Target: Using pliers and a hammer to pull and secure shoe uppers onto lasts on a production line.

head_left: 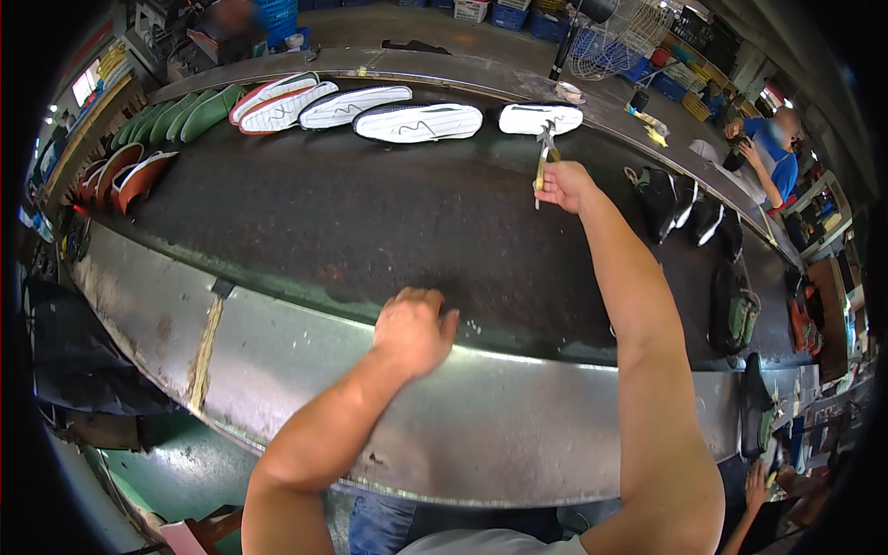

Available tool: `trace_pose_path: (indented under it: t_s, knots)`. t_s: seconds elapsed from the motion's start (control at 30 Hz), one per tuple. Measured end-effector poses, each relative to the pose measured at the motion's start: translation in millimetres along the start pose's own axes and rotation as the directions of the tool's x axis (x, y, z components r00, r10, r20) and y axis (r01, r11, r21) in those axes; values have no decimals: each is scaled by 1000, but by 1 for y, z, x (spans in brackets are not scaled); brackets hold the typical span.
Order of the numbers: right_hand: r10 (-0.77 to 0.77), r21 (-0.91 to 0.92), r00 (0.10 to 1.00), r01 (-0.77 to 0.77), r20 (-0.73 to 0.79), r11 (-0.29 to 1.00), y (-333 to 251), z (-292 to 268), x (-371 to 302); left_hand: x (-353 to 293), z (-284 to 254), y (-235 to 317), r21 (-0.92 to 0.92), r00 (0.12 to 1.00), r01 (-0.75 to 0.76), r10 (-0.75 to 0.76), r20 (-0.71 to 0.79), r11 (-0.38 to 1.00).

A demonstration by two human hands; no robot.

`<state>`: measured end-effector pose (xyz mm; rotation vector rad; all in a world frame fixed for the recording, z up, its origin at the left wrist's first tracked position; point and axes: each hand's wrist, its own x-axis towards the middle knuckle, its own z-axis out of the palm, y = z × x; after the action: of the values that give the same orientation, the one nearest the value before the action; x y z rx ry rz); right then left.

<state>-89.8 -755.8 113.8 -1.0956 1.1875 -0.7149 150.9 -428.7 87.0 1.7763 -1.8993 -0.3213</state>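
Observation:
My right hand (564, 185) reaches far over the dark conveyor belt (388, 208), closed round the yellow handles of metal pliers (542, 166). The jaws point away from me and overlap the near side of a white shoe sole (527, 117), which lies at the far edge of the belt; whether they touch it I cannot tell. My left hand (413, 331) rests at the belt's near edge, on the metal border (518, 407). Its thumb stands apart from the fingers, and it holds nothing I can see.
Several white soles (416, 122) line the far edge, with green pieces (208, 113) and orange-brown ones (139, 180) at the left. Black shoes (659, 203) stand on the right. A person in blue (782, 157) works beyond the belt; another person's hand (757, 486) shows at lower right.

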Motion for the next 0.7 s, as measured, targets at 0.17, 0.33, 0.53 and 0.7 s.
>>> trace_pose_path:
  t_s: [0.17,0.33,0.53,0.7]
  knots:
    - [-2,8,994,3,-108,1000,-9,5,82,1,-4,-7,-40,1000,-22,22,-14,999]
    - [-2,-45,987,-5,-158,999,-10,-10,118,4,-4,-11,-48,997,-65,63,-39,997]
    - [-163,-85,968,149,-190,985,-13,1,77,2,-7,-10,-75,999,-15,17,30,997]
    - [-284,88,958,280,33,956,-20,25,-87,-4,-14,-5,-158,993,117,-115,18,981]
